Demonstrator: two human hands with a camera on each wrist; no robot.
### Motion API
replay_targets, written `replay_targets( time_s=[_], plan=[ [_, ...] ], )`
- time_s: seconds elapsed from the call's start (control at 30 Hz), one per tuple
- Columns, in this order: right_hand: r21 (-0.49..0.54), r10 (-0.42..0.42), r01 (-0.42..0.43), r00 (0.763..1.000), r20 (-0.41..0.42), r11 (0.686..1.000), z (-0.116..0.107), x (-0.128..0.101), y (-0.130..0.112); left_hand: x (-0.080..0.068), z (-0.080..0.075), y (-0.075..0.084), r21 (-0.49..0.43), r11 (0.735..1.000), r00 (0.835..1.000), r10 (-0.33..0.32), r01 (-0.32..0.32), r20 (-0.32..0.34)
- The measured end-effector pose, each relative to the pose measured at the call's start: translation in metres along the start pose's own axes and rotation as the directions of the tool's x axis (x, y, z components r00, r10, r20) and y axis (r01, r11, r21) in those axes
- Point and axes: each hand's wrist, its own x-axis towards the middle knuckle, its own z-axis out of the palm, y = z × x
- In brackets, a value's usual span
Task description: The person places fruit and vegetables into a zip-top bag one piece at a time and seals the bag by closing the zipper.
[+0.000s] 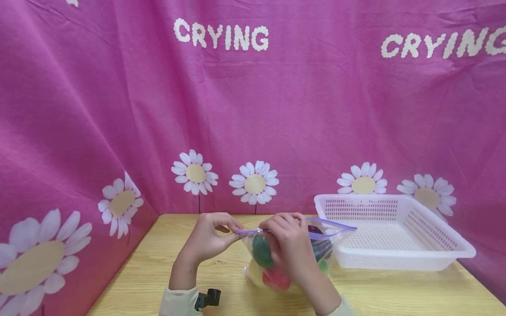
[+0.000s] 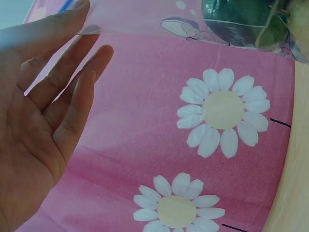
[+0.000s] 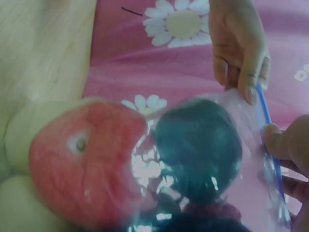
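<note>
A clear zip bag [image 1: 335, 239] with a purple zip strip [image 1: 340, 225] stands upright on the table, filled with several fruit- or vegetable-shaped things. My left hand [image 1: 209, 237] pinches the bag's top left corner between thumb and fingertips. Close beside it, my right hand [image 1: 293, 248] pinches the strip, near a small pale spot on it. Right of that hand the bag's mouth gapes. Through the plastic show a round red thing [image 3: 91, 164], a dark green round one [image 3: 198, 150], a dark elongated one [image 1: 322, 249] and something pale yellow. My right hand hides part of the contents.
A white perforated plastic basket [image 1: 399, 260] stands right of the bag, near the back of the wooden table [image 1: 146, 272]. Pink cloth [image 1: 300, 109] with daisies and lettering hangs behind and at the sides. A small black device [image 1: 208, 298] is on my left wrist.
</note>
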Motion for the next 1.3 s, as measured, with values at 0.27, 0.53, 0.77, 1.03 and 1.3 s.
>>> replay_targets(
  time_s=[0.27, 0.53, 0.77, 1.03, 1.3],
  plan=[
    [-0.017, 0.063, -0.063, 0.998, 0.018, 0.998, -0.008, 0.0, 0.015, 0.0, 0.0, -0.005, 0.017, 0.999, 0.999, -0.046, 0.046, -0.03],
    [-0.048, 0.084, -0.083, 0.996, 0.027, 0.995, -0.01, 0.001, 0.02, 0.003, 0.002, 0.002, 0.2, 0.978, 0.998, -0.055, 0.057, -0.013],
    [-0.052, 0.082, -0.08, 0.995, 0.057, 0.995, -0.012, 0.002, 0.016, 0.007, 0.016, 0.018, 0.289, 0.956, 0.998, 0.054, -0.046, -0.02],
    [-0.049, 0.079, -0.077, 0.995, 0.059, 0.996, -0.015, 0.002, 0.014, 0.014, 0.037, 0.03, 0.387, 0.907, 0.974, 0.212, -0.166, -0.079],
    [-0.049, 0.098, -0.094, 0.992, 0.078, 0.994, -0.018, 0.002, 0.015, 0.014, 0.04, 0.026, 0.432, 0.886, 0.963, 0.24, -0.167, -0.12]
  ],
)
